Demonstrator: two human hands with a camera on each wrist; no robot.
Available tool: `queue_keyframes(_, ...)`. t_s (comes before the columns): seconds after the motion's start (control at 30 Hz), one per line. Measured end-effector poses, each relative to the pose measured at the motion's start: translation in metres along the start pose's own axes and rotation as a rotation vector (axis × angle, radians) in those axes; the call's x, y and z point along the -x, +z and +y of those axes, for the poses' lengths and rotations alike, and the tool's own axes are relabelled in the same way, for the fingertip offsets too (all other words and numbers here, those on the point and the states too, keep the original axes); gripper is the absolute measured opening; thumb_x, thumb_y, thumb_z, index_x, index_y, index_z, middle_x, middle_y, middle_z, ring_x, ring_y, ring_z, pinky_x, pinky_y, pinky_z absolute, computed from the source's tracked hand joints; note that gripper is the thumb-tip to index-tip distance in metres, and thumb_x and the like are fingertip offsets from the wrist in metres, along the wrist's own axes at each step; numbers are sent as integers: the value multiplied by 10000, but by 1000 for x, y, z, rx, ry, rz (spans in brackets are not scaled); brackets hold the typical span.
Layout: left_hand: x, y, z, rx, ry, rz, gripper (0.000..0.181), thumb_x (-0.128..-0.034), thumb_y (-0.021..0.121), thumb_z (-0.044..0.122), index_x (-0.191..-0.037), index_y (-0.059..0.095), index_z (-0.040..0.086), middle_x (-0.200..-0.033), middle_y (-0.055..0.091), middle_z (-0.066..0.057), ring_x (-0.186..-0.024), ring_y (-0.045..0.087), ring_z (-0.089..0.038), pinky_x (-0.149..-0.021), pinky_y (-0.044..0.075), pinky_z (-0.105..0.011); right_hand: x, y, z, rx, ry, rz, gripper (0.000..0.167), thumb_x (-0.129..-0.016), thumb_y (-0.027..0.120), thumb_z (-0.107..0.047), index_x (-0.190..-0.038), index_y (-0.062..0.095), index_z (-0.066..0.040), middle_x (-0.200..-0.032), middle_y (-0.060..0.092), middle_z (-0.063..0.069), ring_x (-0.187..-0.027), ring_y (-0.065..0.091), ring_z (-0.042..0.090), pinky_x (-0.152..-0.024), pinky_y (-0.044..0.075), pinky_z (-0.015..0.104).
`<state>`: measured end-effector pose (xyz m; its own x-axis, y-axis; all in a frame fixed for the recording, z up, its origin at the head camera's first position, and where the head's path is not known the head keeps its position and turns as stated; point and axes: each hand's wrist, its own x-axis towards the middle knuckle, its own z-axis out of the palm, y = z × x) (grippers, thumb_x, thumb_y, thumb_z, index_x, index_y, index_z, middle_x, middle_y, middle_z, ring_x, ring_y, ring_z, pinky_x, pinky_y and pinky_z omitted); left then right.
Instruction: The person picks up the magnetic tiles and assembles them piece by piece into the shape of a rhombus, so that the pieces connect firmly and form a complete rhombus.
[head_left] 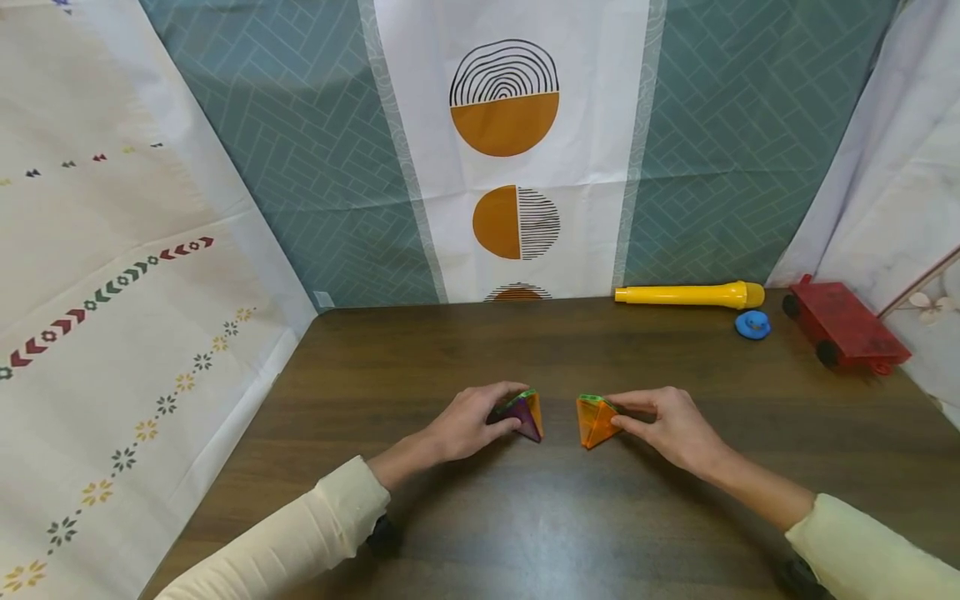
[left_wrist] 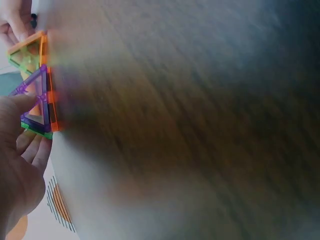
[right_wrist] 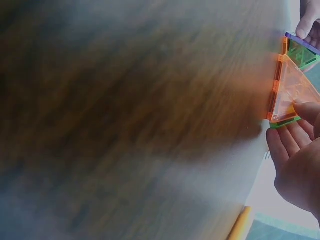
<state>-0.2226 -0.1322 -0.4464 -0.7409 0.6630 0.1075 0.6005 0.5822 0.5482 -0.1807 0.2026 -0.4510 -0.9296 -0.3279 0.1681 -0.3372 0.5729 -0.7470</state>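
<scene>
Near the middle of the table, my left hand [head_left: 468, 423] pinches a small group of see-through magnetic tiles [head_left: 529, 415], with purple, orange and green triangles joined at an angle. Its thumb presses the purple tile [left_wrist: 43, 100] in the left wrist view, and its fingers lie behind by the green one. A short gap to the right, my right hand [head_left: 675, 429] pinches a second group of magnetic tiles [head_left: 596, 423], orange and green. In the right wrist view the thumb lies on the orange triangle [right_wrist: 291, 87]; fingers touch the green edge below. Both groups stand on the tabletop.
At the table's back right lie a yellow toy microphone [head_left: 682, 295] and a blue rubber duck [head_left: 752, 325]. Beside them stands a red toy wagon [head_left: 847, 325]. Patterned cloth [head_left: 525, 167] hangs along the back edge of the brown table [head_left: 360, 367].
</scene>
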Motion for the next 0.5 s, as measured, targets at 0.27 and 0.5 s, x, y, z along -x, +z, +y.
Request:
queue_keyframes(0.27, -7, 8, 8, 2, 13, -15, 521, -1040, 725, 240, -1522, 557, 136, -1371, 684, -10, -1070, 651, -80, -945, 552, -286, -4, 5, -4, -16, 3, -9, 352, -930, 804, -19, -1276, 754, 19, -1214, 756, 196, -1080, 756, 332, -852, 624, 392)
queue_keyframes(0.5, -15, 13, 16, 1, 39, -30, 511, -1043, 721, 233, -1514, 561, 117, -1416, 665, -25, -1127, 661, -95, -975, 548, -272, -6, 9, -4, -15, -11, -3, 339, -939, 795, -13, -1275, 758, 4, -1208, 763, 171, -1083, 757, 321, -858, 623, 389)
